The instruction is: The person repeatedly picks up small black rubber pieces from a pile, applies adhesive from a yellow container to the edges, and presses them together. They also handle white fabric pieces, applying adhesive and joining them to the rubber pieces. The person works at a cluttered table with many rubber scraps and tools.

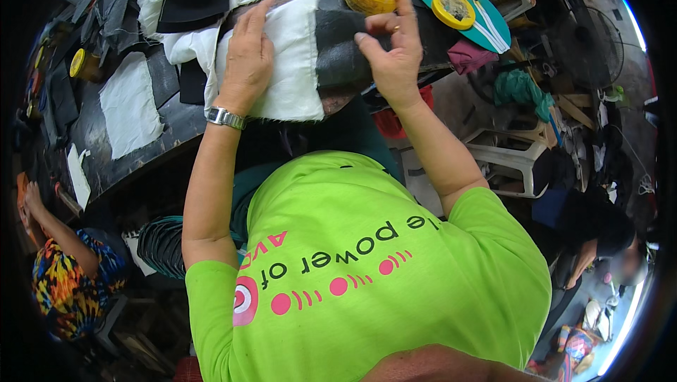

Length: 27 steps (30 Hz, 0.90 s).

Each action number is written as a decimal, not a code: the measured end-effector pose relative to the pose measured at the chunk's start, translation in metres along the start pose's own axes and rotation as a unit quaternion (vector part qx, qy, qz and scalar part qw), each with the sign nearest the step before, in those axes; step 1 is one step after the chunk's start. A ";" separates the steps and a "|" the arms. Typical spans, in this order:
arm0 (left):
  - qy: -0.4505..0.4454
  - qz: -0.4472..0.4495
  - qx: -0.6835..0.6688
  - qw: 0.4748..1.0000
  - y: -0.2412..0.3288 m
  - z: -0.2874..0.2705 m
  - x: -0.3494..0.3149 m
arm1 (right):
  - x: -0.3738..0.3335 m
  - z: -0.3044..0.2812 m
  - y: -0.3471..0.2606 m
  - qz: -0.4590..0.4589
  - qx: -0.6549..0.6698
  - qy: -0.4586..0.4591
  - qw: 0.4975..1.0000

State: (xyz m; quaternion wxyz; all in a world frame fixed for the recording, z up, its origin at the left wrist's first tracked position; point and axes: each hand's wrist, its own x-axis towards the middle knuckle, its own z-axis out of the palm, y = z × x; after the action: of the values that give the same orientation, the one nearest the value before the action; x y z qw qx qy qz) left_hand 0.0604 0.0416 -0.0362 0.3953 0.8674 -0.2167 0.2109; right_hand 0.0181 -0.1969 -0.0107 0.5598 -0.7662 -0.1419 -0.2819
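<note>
My left hand point(247, 57) lies with its fingers stretched out on a white cloth piece point(295, 57) with frayed edges. The cloth lies partly over a black sheet point(342, 43) on the worktable. Holding nothing that I can see, my right hand point(395, 54) has its index finger raised beside the rim of a yellow tub point(363, 2) of pale paste. Its thumb stands apart and the other fingers are bent. Under and left of my left hand are more white cloth point(192, 49) and curved black pieces point(192, 11).
Right of the tub, a yellow lid point(453, 10) lies on green sole-shaped pieces point(486, 26). Another white cloth point(131, 105) and a small yellow jar point(84, 64) are at left. A white plastic stool point(508, 160) and a fan point(587, 47) stand right. Other people sit at both sides.
</note>
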 end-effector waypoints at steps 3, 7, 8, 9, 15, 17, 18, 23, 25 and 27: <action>0.027 -0.024 -0.039 0.999 -0.005 -0.002 0.002 | 0.008 -0.007 0.002 0.006 0.028 0.025 0.999; -0.022 -0.102 -0.151 0.983 -0.007 -0.006 0.007 | 0.018 -0.014 0.002 0.079 0.196 0.019 0.977; -0.027 -0.108 -0.181 0.977 -0.007 -0.007 0.009 | 0.020 -0.017 0.000 0.069 0.230 0.018 0.971; -0.036 -0.126 -0.210 0.969 -0.006 -0.009 0.011 | 0.024 -0.021 -0.003 0.058 0.260 0.014 0.964; -0.091 -0.054 -0.386 0.916 0.002 -0.021 0.035 | 0.028 -0.030 -0.031 0.051 0.326 -0.085 0.940; -0.133 -0.037 -0.421 0.897 0.007 -0.023 0.043 | 0.028 -0.028 -0.041 0.025 0.349 -0.092 0.932; -0.119 -0.014 -0.396 0.910 0.012 -0.022 0.047 | 0.028 -0.025 -0.045 0.026 0.349 -0.095 0.932; -0.163 -0.080 -0.411 0.893 0.030 -0.036 0.048 | 0.040 -0.020 -0.059 0.043 0.380 -0.132 0.915; -0.138 -0.090 -0.465 0.870 0.030 -0.043 0.044 | 0.045 -0.016 -0.052 0.015 0.400 -0.204 0.894; -0.112 -0.087 -0.396 0.907 0.025 -0.049 0.040 | 0.040 -0.008 -0.039 0.142 0.440 -0.150 0.874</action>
State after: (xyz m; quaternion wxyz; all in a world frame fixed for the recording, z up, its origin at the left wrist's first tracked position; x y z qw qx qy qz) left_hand 0.0700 0.0565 0.0301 0.6963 0.6727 -0.2490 -0.0263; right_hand 0.0267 -0.1952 0.0451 0.8450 -0.4857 -0.2234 0.0110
